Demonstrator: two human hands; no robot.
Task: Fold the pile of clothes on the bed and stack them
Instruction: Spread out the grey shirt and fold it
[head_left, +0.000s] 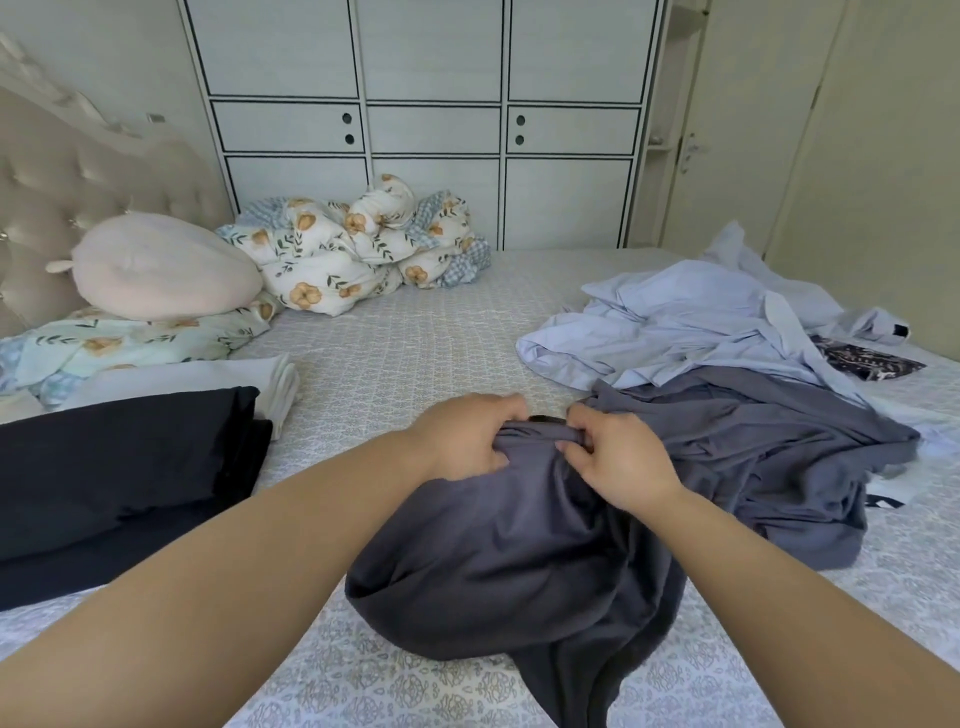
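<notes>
The grey garment (524, 561), soft and limp, lay bunched on the patterned bed (415, 332) near its front edge. The left hand (467, 436) and right hand (613, 457) each had their grip pinched on its gathered top edge. Folded black cloth (114, 467) sat to the left, crumpled pale-blue clothes (691, 322) behind.

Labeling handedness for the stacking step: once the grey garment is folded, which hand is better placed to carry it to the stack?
Left, probably. The folded dark stack lies on the left hand's side; the right hand would have to cross over. Both now pinch the grey garment's edge.
</notes>
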